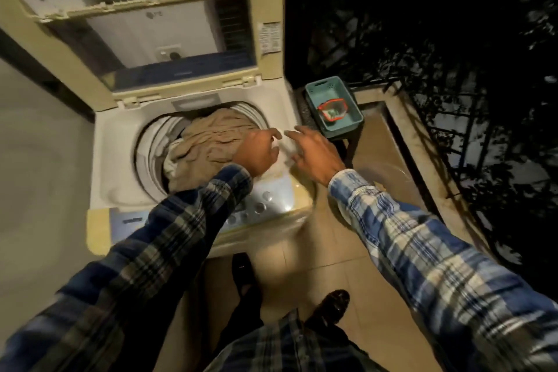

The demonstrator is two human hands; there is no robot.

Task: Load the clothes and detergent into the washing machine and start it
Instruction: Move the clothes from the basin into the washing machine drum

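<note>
A top-loading washing machine [117, 142] stands with its lid [157, 33] raised. A tan garment [208, 142] bulges out of the drum opening. My left hand [256, 151] rests on the garment's right side with the fingers curled over a white cloth [287, 148] at the drum's right rim. My right hand [314, 151] hovers beside it, fingers spread and relaxed, touching or just above the same white cloth. A teal plastic basket [347, 121] to the right of the machine holds a small packet with a red rim [332, 110].
The control panel [265, 205] with round buttons lies at the machine's front edge, under my left forearm. A transparent bowl [389, 172] sits on the tiled floor [302, 275] at right. A low ledge and dark railing [428, 142] bound the right side. My dark shoes [332, 305] show below.
</note>
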